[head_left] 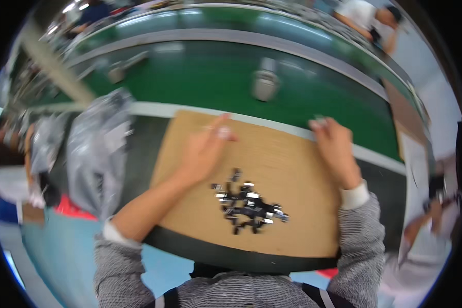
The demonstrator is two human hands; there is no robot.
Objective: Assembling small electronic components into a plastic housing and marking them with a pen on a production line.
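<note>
Both hands are raised over the far part of a brown cardboard sheet (292, 205). My left hand (205, 151) is toward its far left, smeared by motion. A small pale, shiny spot shows between its thumb and index finger, too blurred to name. My right hand (336, 151) is at the sheet's far right edge, its fingertips closed together around something whitish and tiny that I cannot make out. Nearer to me, a loose pile of small black parts with shiny metal bits (251, 203) lies on the sheet, touched by neither hand.
Beyond the sheet runs a green conveyor belt (200, 77) carrying a grey-white device (265, 84) and another pale item (117, 72). Clear plastic bags (100, 149) stand at the left. Other people work at the far right (367, 20), the right side and the left side.
</note>
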